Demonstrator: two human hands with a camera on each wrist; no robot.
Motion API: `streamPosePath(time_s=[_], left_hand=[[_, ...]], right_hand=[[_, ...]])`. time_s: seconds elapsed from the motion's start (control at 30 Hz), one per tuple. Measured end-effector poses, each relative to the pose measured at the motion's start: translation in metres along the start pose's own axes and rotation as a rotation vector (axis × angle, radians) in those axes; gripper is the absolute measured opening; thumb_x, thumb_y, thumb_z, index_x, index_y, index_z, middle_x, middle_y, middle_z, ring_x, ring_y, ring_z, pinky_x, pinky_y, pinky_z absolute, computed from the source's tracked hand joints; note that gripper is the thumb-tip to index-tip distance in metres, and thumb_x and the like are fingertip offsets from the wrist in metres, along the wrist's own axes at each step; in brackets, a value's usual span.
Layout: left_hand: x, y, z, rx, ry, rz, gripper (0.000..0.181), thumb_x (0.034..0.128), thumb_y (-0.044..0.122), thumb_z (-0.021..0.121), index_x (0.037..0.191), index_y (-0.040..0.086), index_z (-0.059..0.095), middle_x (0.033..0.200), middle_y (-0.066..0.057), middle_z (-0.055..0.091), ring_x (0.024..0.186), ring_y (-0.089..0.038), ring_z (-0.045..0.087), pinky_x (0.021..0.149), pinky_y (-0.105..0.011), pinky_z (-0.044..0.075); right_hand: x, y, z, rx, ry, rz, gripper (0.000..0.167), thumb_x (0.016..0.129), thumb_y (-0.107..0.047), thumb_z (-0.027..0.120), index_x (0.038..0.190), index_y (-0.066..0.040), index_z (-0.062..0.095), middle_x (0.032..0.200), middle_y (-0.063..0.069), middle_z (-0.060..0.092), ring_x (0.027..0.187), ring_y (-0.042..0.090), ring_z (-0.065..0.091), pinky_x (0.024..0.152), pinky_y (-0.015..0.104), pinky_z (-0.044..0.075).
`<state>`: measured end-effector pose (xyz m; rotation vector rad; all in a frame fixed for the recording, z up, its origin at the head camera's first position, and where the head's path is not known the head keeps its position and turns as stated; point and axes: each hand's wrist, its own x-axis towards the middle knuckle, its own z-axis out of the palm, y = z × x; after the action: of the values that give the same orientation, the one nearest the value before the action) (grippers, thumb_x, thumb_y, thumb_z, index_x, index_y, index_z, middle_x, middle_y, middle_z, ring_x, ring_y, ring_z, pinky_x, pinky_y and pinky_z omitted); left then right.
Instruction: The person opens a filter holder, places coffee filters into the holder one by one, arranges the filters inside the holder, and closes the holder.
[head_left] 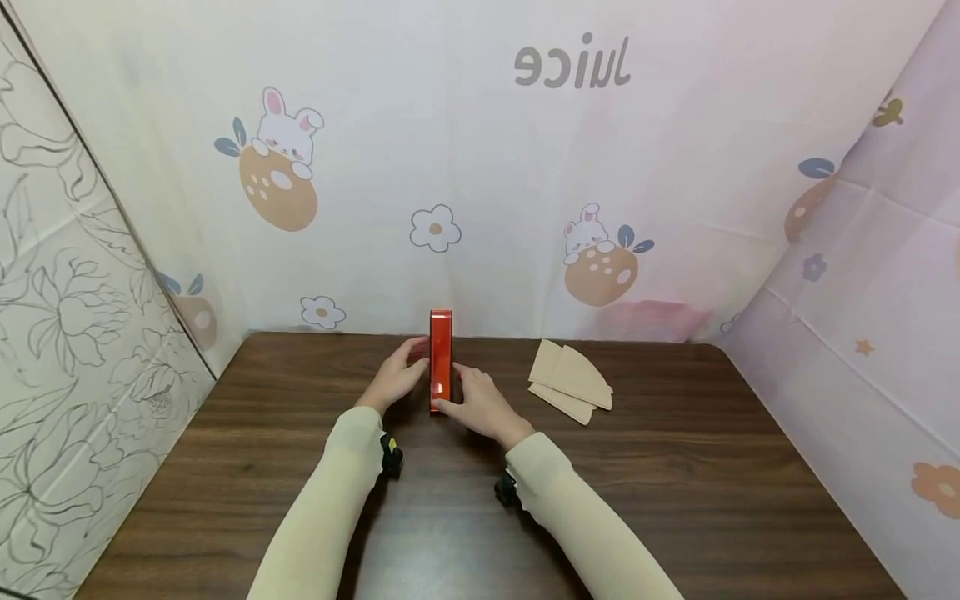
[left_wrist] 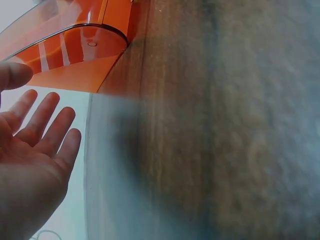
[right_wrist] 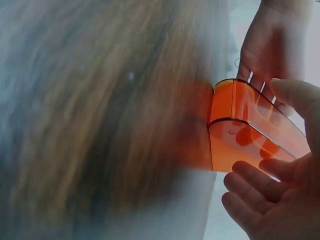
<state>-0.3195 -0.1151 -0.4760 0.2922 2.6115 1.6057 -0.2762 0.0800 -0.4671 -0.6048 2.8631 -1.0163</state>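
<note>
A narrow, glossy orange-red case [head_left: 441,358] stands upright near the table's back edge. In the wrist views the case [left_wrist: 95,45] [right_wrist: 235,107] is see-through orange with a rounded end. My left hand [head_left: 397,377] [left_wrist: 35,150] is at its left side, fingers extended and spread, holding nothing; whether it touches the case is unclear. On the right side, my right hand [head_left: 483,404] [right_wrist: 285,195] has its thumb on the lower front of the case and its fingers loosely extended beside it. To the right lie several beige fan-shaped sheets [head_left: 573,375], partly overlapping.
The brown wooden table [head_left: 450,533] reaches to a patterned curtain [head_left: 450,150] behind it. Other patterned cloths hang at the left and right. Small black devices are strapped at both wrists, below the cream sleeves.
</note>
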Motion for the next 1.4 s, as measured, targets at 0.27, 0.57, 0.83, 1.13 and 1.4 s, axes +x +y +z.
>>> streamPosePath(time_s=[0.27, 0.57, 0.83, 1.13, 1.4], left_hand=[[0.007, 0.001, 0.001, -0.053, -0.025, -0.015, 0.051, 0.1045, 0.018, 0.049, 0.154, 0.015, 0.036, 0.152, -0.014, 0.043, 0.141, -0.032, 0.037, 0.113, -0.056, 0.029], [0.010, 0.008, 0.004, -0.083, -0.068, -0.057, 0.066, 0.0969, 0.001, 0.048, 0.159, 0.013, 0.027, 0.156, -0.017, 0.037, 0.144, -0.035, 0.032, 0.114, -0.057, 0.026], [0.016, 0.005, 0.006, -0.086, -0.073, -0.048, 0.073, 0.0909, -0.005, 0.049, 0.158, 0.011, 0.027, 0.156, -0.019, 0.036, 0.145, -0.035, 0.031, 0.115, -0.056, 0.024], [0.016, 0.008, 0.007, -0.068, -0.071, -0.066, 0.078, 0.0864, -0.007, 0.050, 0.158, 0.011, 0.027, 0.156, -0.019, 0.036, 0.145, -0.035, 0.029, 0.116, -0.058, 0.021], [0.014, 0.011, 0.008, -0.080, -0.078, -0.060, 0.075, 0.0903, -0.004, 0.053, 0.158, 0.010, 0.025, 0.157, -0.018, 0.036, 0.146, -0.035, 0.029, 0.116, -0.058, 0.020]], right_hand=[[0.004, -0.002, 0.005, 0.001, 0.049, 0.005, 0.087, 0.090, -0.040, 0.075, 0.151, 0.006, 0.034, 0.138, 0.023, 0.053, 0.127, 0.040, 0.049, 0.105, 0.050, 0.042], [0.011, -0.008, 0.010, -0.022, 0.083, -0.006, 0.091, 0.086, -0.040, 0.079, 0.149, 0.008, 0.034, 0.142, 0.025, 0.049, 0.126, 0.042, 0.050, 0.105, 0.051, 0.042], [0.014, -0.011, 0.016, -0.076, 0.090, 0.057, 0.098, 0.085, -0.046, 0.078, 0.152, 0.007, 0.030, 0.141, 0.024, 0.050, 0.125, 0.041, 0.051, 0.104, 0.049, 0.043], [0.016, -0.014, 0.020, -0.067, 0.101, 0.083, 0.097, 0.086, -0.041, 0.079, 0.152, 0.008, 0.027, 0.139, 0.024, 0.050, 0.123, 0.040, 0.051, 0.105, 0.048, 0.042], [0.017, -0.014, 0.020, -0.009, 0.109, 0.057, 0.090, 0.085, -0.031, 0.079, 0.149, 0.010, 0.031, 0.137, 0.025, 0.052, 0.120, 0.041, 0.054, 0.103, 0.052, 0.043]])
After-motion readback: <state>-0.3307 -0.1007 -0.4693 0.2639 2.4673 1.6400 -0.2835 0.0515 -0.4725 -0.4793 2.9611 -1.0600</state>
